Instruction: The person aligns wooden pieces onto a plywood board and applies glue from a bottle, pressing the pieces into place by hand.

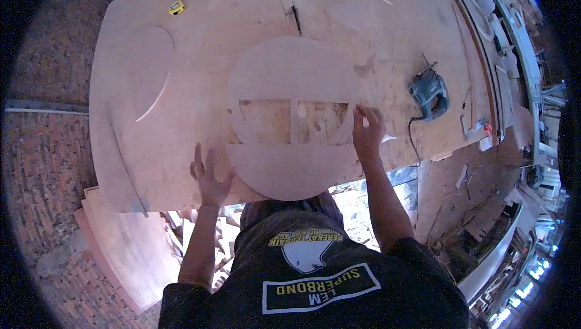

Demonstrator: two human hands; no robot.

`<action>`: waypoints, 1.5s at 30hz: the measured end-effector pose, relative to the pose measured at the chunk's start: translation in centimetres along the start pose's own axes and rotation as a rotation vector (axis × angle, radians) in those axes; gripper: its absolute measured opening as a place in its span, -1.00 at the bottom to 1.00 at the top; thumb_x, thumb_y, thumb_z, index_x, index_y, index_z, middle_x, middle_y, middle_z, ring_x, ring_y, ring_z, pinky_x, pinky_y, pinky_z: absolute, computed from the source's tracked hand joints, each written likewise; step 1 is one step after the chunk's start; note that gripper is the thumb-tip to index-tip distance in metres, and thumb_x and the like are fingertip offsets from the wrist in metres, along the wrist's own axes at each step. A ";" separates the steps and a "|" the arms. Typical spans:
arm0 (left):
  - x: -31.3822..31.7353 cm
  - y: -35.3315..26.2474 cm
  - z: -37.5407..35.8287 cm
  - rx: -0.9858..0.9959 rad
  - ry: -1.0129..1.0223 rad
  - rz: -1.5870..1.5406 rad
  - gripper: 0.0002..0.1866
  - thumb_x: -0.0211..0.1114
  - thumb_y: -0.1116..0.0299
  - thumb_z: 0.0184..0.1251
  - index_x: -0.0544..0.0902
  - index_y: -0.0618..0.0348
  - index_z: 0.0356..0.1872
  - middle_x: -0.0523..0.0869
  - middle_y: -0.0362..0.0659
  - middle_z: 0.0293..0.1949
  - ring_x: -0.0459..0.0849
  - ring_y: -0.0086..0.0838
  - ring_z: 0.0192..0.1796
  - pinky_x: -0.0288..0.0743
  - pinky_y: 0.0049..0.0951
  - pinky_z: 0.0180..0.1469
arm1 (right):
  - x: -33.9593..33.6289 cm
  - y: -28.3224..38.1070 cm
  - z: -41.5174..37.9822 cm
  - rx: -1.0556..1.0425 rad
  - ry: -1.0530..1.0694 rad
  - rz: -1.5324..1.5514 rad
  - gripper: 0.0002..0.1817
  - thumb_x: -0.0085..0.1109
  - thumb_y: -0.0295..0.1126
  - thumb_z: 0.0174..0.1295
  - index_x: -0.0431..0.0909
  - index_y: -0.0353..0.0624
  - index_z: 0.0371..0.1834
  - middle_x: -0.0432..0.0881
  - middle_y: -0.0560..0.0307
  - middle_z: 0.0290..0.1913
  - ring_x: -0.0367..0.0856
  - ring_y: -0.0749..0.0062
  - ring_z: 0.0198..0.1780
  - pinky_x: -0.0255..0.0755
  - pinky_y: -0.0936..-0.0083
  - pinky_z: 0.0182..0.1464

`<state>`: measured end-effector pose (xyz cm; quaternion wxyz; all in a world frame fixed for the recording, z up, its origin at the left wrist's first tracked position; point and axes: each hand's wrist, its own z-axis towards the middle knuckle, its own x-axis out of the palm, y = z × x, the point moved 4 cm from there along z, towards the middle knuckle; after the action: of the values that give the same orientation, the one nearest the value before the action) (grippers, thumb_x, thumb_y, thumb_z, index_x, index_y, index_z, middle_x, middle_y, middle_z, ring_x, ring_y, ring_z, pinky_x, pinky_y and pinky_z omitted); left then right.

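Observation:
A round plywood panel [290, 69] lies flat on the worktable, just in front of my body. Two openings show the table through its middle, with a narrow upright strip [295, 122] between them. A straight seam runs across below the openings, above a half-round lower part [290, 168]. My left hand [212, 174] has its fingers spread over the table, the thumb beside the panel's lower left edge. At the right rim, my right hand [368, 132] has thumb and fingers drawn together. What lies between those fingertips, if anything, is hidden.
A jigsaw [430, 94] lies on the right of the worktable [206, 44], its cord hanging over the front edge. A yellow tape measure [176, 7] sits at the back left. A curved plywood offcut [148, 65] lies left, a dark slim tool [296, 19] behind the panel. Scraps litter the floor.

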<state>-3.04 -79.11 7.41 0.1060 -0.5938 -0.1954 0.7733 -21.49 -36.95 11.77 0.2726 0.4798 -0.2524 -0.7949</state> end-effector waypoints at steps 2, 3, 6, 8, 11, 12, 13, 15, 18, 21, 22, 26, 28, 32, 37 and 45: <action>-0.8 1.3 0.2 -0.006 -0.007 0.011 -0.06 0.54 -0.02 0.24 0.29 -0.03 0.60 0.04 0.16 0.67 0.15 0.09 0.64 0.01 0.31 0.51 | 3.5 -1.1 4.0 -0.043 0.010 -0.003 -0.87 0.43 -0.41 0.23 0.80 -0.14 -0.18 0.74 -0.07 -0.19 0.69 -0.02 -0.09 0.55 0.15 0.02; -1.3 1.7 0.1 -0.028 -0.016 0.027 -0.06 0.54 -0.02 0.24 0.29 -0.04 0.60 0.05 0.15 0.67 0.15 0.09 0.64 0.02 0.32 0.51 | 5.4 -1.9 5.8 -0.067 0.014 -0.033 -0.87 0.43 -0.39 0.23 0.81 -0.10 -0.18 0.74 -0.07 -0.19 0.69 -0.03 -0.09 0.55 0.13 0.03; -2.5 2.6 -0.6 -0.112 -0.014 0.085 -0.08 0.52 0.00 0.28 0.28 -0.06 0.61 0.06 0.15 0.67 0.13 0.09 0.65 0.01 0.33 0.52 | 11.3 -4.0 12.1 -0.183 0.141 -0.147 -0.85 0.36 -0.32 0.27 0.84 0.02 -0.16 0.75 -0.10 -0.21 0.70 -0.07 -0.07 0.56 0.06 0.05; -3.4 2.2 -2.0 -0.177 -0.022 0.115 -0.12 0.49 0.01 0.34 0.27 -0.07 0.62 0.07 0.13 0.67 0.13 0.07 0.66 0.02 0.34 0.54 | 14.7 -4.8 15.9 -0.195 0.292 -0.134 -0.81 0.30 -0.28 0.29 0.85 0.02 -0.12 0.75 -0.12 -0.21 0.70 -0.10 -0.06 0.56 0.03 0.07; -4.0 1.4 -5.1 -0.300 -0.075 0.149 -0.16 0.46 0.01 0.38 0.30 -0.07 0.61 0.08 0.10 0.67 0.15 0.08 0.65 0.05 0.35 0.54 | 19.7 -6.2 20.0 -0.326 0.480 -0.342 -0.76 0.33 -0.22 0.30 0.83 0.09 -0.02 0.76 -0.09 -0.12 0.74 -0.03 -0.02 0.60 0.11 0.09; -4.1 0.8 -6.1 -0.336 -0.075 0.153 -0.18 0.46 0.01 0.38 0.33 -0.07 0.60 0.09 0.09 0.67 0.15 0.07 0.65 0.07 0.37 0.54 | 21.5 -6.4 21.2 -0.341 0.560 -0.420 -0.75 0.35 -0.19 0.29 0.83 0.15 0.00 0.77 -0.08 -0.10 0.74 -0.03 0.00 0.60 0.09 0.10; -4.1 0.3 -7.2 -0.353 -0.075 0.142 -0.18 0.47 0.01 0.38 0.33 -0.07 0.60 0.08 0.09 0.67 0.15 0.07 0.65 0.07 0.38 0.54 | 24.0 -8.1 23.3 -0.432 0.588 -0.379 -0.72 0.35 -0.12 0.29 0.82 0.18 0.02 0.78 -0.05 -0.05 0.74 -0.03 0.02 0.59 0.07 0.13; -3.8 -0.2 -9.1 -0.403 -0.057 0.123 -0.17 0.48 0.02 0.36 0.34 -0.07 0.59 0.08 0.09 0.67 0.15 0.07 0.65 0.07 0.40 0.54 | 27.4 -9.9 23.8 -0.612 0.663 -0.450 -0.65 0.30 0.02 0.31 0.81 0.19 0.06 0.81 0.02 0.01 0.76 0.04 0.06 0.57 0.05 0.21; -3.9 -2.1 -9.8 -0.410 -0.057 0.108 -0.09 0.56 0.06 0.27 0.31 -0.09 0.62 0.07 0.14 0.66 0.10 0.15 0.66 0.11 0.39 0.54 | 28.0 -9.6 23.9 -0.665 0.660 -0.446 -0.67 0.27 -0.01 0.38 0.82 0.10 0.01 0.85 0.12 -0.04 0.80 0.15 0.04 0.59 0.18 0.19; -3.3 -3.8 -8.6 -0.373 -0.040 0.076 -0.05 0.59 0.07 0.22 0.31 -0.08 0.62 0.07 0.18 0.65 0.09 0.15 0.66 0.12 0.34 0.54 | 27.6 -10.4 24.3 -0.375 0.665 -0.171 -0.70 0.33 -0.10 0.37 0.83 -0.01 -0.01 0.85 0.09 -0.07 0.81 0.17 -0.01 0.61 0.29 0.13; -3.2 -4.5 -7.7 -0.362 -0.023 0.064 -0.06 0.59 0.08 0.22 0.32 -0.07 0.61 0.07 0.15 0.66 0.10 0.13 0.66 0.13 0.32 0.54 | 26.4 -9.8 23.5 -0.185 0.590 -0.179 -0.75 0.42 -0.18 0.19 0.84 -0.11 -0.23 0.79 -0.14 0.01 0.77 -0.01 0.00 0.61 0.09 0.12; -1.7 -4.1 -4.4 -0.221 0.059 0.033 0.09 0.64 -0.13 0.09 0.27 -0.12 0.64 0.03 0.18 0.67 0.05 0.11 0.68 -0.03 0.36 0.52 | 25.8 -12.9 23.3 -0.175 0.577 -0.178 -0.74 0.38 -0.17 0.19 0.84 -0.08 -0.19 0.78 -0.13 0.00 0.76 -0.02 -0.02 0.62 0.12 0.06; -0.7 -3.6 -2.4 -0.163 0.124 0.037 0.13 0.64 -0.19 0.04 0.26 -0.13 0.64 0.03 0.17 0.68 0.02 0.07 0.70 -0.11 0.35 0.53 | 22.2 -10.9 21.9 -0.072 0.598 -0.301 -0.75 0.31 -0.22 0.25 0.84 -0.07 -0.15 0.73 -0.13 0.17 0.70 0.01 0.16 0.55 0.07 0.18; 1.8 -1.9 2.0 0.009 0.246 0.050 0.21 0.59 -0.35 -0.03 0.23 -0.13 0.65 0.05 0.13 0.68 -0.02 -0.03 0.72 -0.27 0.30 0.58 | 13.9 -6.2 14.1 -0.137 0.386 -0.233 -0.67 0.38 -0.13 0.35 0.81 -0.11 0.00 0.85 0.02 -0.11 0.82 0.18 -0.07 0.62 0.28 0.08; 3.6 -1.1 6.0 0.296 0.362 0.044 0.29 0.54 -0.45 -0.09 0.19 -0.11 0.67 0.03 0.05 0.70 -0.06 -0.06 0.73 -0.38 0.42 0.56 | 7.9 -2.4 1.2 0.114 0.386 -0.098 -0.74 0.40 -0.26 0.35 0.80 -0.19 -0.04 0.83 0.04 -0.17 0.76 0.35 -0.14 0.59 0.37 0.04; 4.3 1.5 9.0 0.399 0.372 0.000 0.36 0.48 -0.61 -0.31 0.26 -0.27 0.65 -0.06 -0.06 0.74 -0.09 -0.08 0.74 -0.45 0.60 0.48 | 6.6 5.2 -13.4 0.439 0.355 0.081 -0.81 0.40 -0.34 0.30 0.79 -0.24 -0.16 0.79 0.03 -0.18 0.74 0.32 -0.16 0.58 0.35 -0.03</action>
<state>-12.79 -80.32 5.00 0.2550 -0.6931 -0.0162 0.6740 -11.03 -47.09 5.56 0.2336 0.6487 -0.3856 -0.6131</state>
